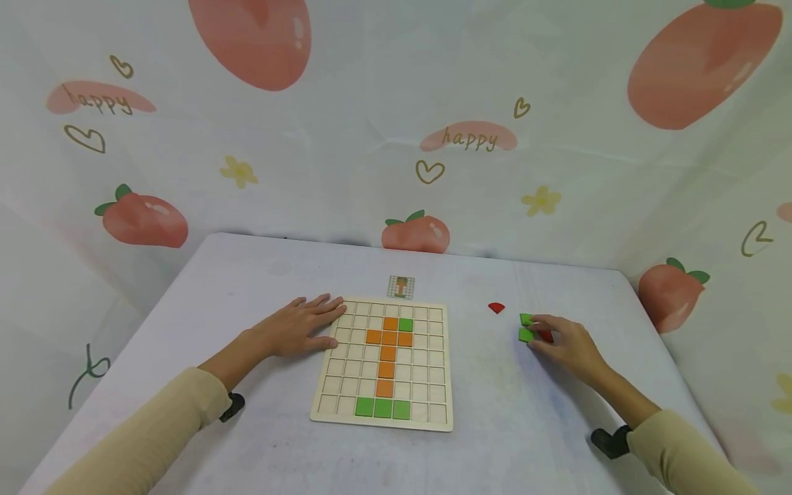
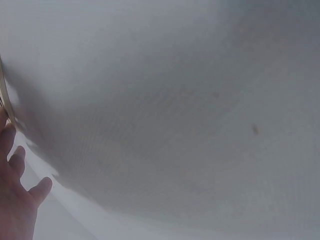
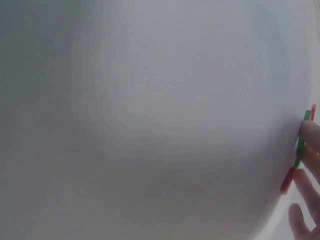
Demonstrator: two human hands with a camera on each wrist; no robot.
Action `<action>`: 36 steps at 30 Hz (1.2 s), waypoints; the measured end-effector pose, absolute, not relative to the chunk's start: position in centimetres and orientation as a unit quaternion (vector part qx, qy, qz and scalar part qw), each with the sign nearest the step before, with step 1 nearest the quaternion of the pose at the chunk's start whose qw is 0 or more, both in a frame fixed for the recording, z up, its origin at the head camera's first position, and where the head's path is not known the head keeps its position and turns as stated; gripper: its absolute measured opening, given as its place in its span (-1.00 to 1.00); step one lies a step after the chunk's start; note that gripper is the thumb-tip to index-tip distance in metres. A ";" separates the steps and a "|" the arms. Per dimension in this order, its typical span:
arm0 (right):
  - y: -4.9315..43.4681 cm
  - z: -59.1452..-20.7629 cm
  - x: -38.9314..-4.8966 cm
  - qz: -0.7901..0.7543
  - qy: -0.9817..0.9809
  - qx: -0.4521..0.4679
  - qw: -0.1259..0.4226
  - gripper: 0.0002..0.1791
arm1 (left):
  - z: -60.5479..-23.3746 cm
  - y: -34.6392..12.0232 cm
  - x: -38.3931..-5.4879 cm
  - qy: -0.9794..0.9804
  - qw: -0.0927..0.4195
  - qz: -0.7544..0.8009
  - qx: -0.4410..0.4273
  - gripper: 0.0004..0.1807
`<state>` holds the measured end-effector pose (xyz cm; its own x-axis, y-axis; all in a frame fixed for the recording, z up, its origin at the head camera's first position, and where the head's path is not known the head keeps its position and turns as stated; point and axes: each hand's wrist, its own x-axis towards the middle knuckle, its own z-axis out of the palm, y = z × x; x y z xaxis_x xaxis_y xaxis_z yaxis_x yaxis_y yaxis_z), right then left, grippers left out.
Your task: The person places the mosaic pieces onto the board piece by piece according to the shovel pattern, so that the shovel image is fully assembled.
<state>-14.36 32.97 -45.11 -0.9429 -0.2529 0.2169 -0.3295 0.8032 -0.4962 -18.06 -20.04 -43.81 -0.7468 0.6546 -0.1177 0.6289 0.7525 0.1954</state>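
On the table lies a cream grid board (image 1: 448,385). Orange square tiles (image 1: 388,353) form a cross in its cells. Green tiles (image 1: 383,408) fill part of the bottom row, and one green tile (image 1: 405,324) sits near the top. My left hand (image 1: 303,328) rests palm down with spread fingers against the board's left edge. To the right of the board, my right hand (image 1: 569,344) pinches a green square tile (image 1: 525,335) between thumb and forefinger, low over the table. Another green tile (image 1: 526,319) lies just beyond it. A red piece (image 1: 546,335) shows partly beneath the fingers.
A red fan-shaped piece (image 1: 496,308) lies between the board and my right hand. Behind the board is a small pattern card (image 1: 401,287) showing a gridded picture. A white cloth with printed fruit (image 1: 416,234) hangs along the table's back edge.
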 end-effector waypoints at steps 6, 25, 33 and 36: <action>31.7 -44.9 -15.0 0.272 -0.941 0.180 0.090 -0.47 | -43.8 -20.1 -18.0 0.930 0.082 0.075 0.349 -0.16; 24.0 -43.4 -17.9 0.289 -0.919 0.257 0.070 -0.51 | -43.5 -20.0 -18.0 0.931 0.087 0.069 0.347 -0.16; 19.5 -42.5 -18.1 0.264 -0.926 0.266 0.035 -0.50 | -43.6 -20.0 -17.9 0.932 0.091 0.069 0.345 -0.16; 17.9 -42.4 -18.1 0.265 -0.923 0.277 0.030 -0.51 | -43.5 -20.0 -17.9 0.932 0.091 0.071 0.344 -0.16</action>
<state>-18.13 17.95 -42.39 -0.8449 -0.4950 0.2027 -0.5272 0.7061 -0.4727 -17.91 -20.02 -43.46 -0.7462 0.6544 -0.1218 0.6286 0.7530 0.1945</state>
